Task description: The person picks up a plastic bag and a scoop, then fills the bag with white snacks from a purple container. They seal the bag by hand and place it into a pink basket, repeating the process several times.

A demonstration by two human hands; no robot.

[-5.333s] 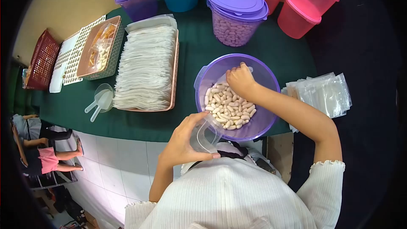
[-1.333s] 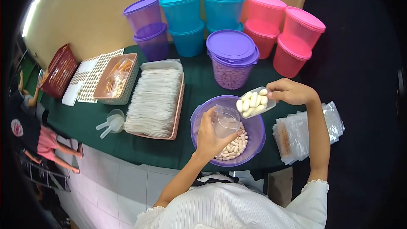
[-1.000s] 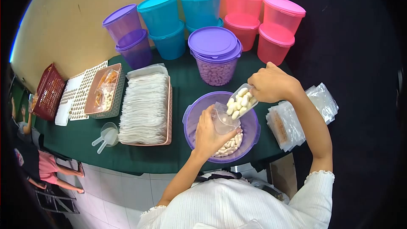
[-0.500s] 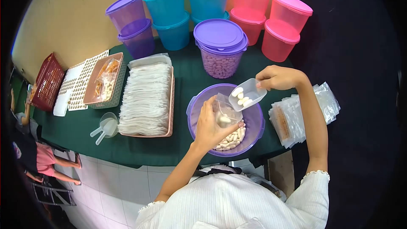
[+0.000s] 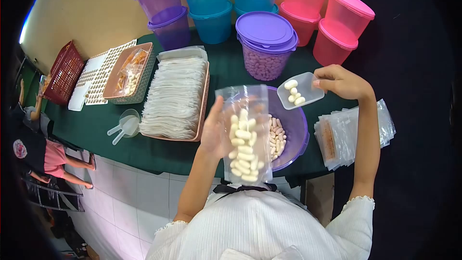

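My left hand [image 5: 213, 127] holds up a clear plastic bag [image 5: 247, 135], its fingers behind it; several pale, oblong pieces fill its lower part. My right hand [image 5: 342, 82] pinches the handle end of a clear scoop [image 5: 308, 89] with a few pale pieces in it, above the right rim of a purple tub. That purple tub [image 5: 299, 139] stands partly hidden behind the bag, with more pale pieces [image 5: 276, 137] inside. A lidded purple tub [image 5: 265, 62] full of similar pieces stands behind it.
Stacked purple, blue and pink tubs [image 5: 341, 29] line the back. To the left are a basket of white packets [image 5: 174, 98], two scoops [image 5: 127, 124], a basket with bags [image 5: 129, 74] and a red basket [image 5: 63, 73]. Plastic bags [image 5: 337, 137] lie right. A person [image 5: 53, 159] is at far left.
My left hand has lifted the bag out from over the tub and turned its front to view. The scoop in my right hand has moved right, away from the bag's mouth.
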